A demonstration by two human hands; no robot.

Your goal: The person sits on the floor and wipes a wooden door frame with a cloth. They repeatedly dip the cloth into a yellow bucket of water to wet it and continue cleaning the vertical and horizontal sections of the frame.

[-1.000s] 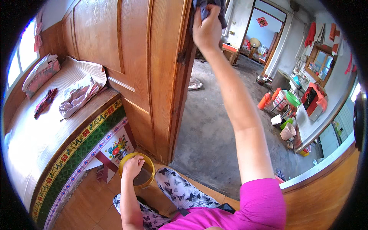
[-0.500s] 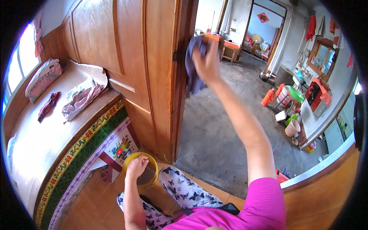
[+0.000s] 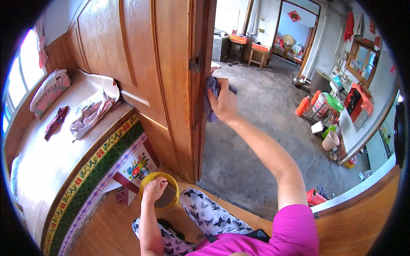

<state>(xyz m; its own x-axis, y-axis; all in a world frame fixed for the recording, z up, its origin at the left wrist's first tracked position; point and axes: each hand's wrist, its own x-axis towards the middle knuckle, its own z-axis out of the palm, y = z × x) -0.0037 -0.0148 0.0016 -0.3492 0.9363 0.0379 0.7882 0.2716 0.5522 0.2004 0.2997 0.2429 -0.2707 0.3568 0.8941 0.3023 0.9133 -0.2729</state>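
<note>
My right hand is closed on a crumpled grey-purple cloth, pressed against the edge of the wooden door. Some of the cloth hangs below my fingers and a corner sticks out behind the hand. A metal lock plate sits on the door edge above it. Lower left, my left hand is held in a fist over a yellow bucket with greyish water inside. Whatever the fist grips, if anything, is hidden.
On the left, a raised bed platform holds folded bedding and loose clothes. Beyond the doorway, a thermos-like red bottle, basins and a beige bucket line the right wall. A small wooden stool stands farther back.
My right hand has come down along the door edge with the cloth, uncovering the lock plate. My left hand stays over the bucket. The view has shifted slightly.
</note>
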